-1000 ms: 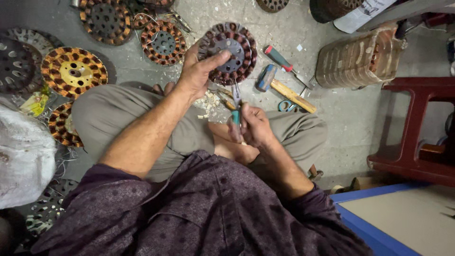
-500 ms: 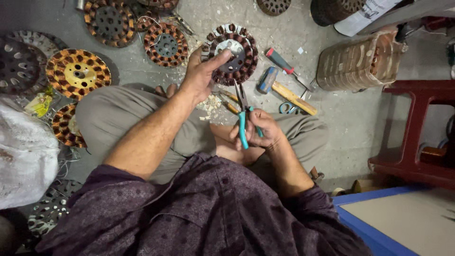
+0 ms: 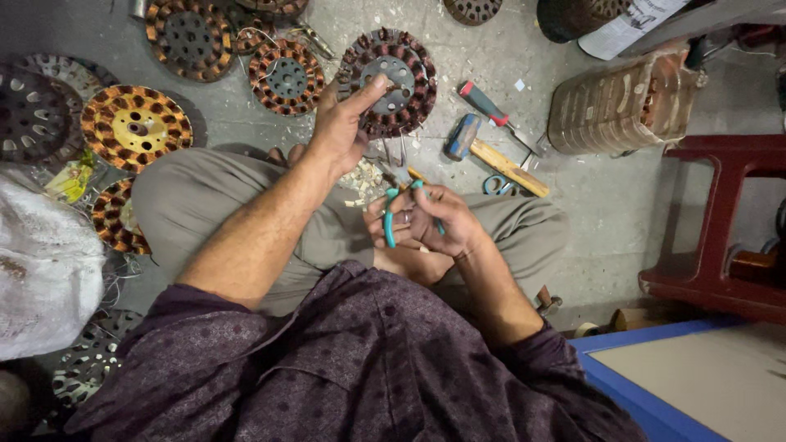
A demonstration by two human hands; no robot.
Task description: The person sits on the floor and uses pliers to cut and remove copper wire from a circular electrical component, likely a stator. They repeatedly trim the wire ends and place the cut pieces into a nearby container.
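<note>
A round wound motor core (image 3: 393,82) is steadied on the floor in the upper middle of the frame by the left hand (image 3: 344,131), whose fingertips are pressed on the rim of its centre hole. Green-handled pliers (image 3: 401,205) are gripped in the right hand (image 3: 434,221) just below, with fingers curled round the handles; the nose is pointed toward the core. The wire-pulling step appears to be in hand. The next move is judged to call for the nose being set onto a winding while the core is kept from turning.
</note>
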